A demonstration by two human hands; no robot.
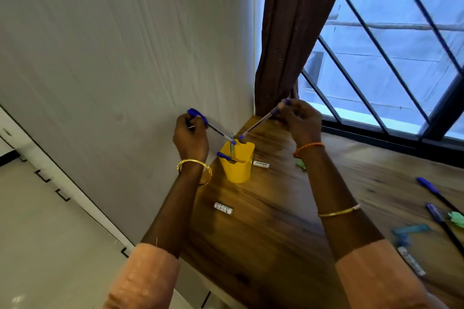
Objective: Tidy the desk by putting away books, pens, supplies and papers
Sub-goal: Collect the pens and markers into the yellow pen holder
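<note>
Head: erasers (223, 208) flank yellow cup (237, 165).

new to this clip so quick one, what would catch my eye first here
The bright yellow pen cup at the far left corner of the wooden desk stands out first. Above it, the left hand and the right hand each hold a blue pen, the left pen and the right pen, tips angled down toward the cup's mouth. More blue pens lie loose at the desk's right edge.
</note>
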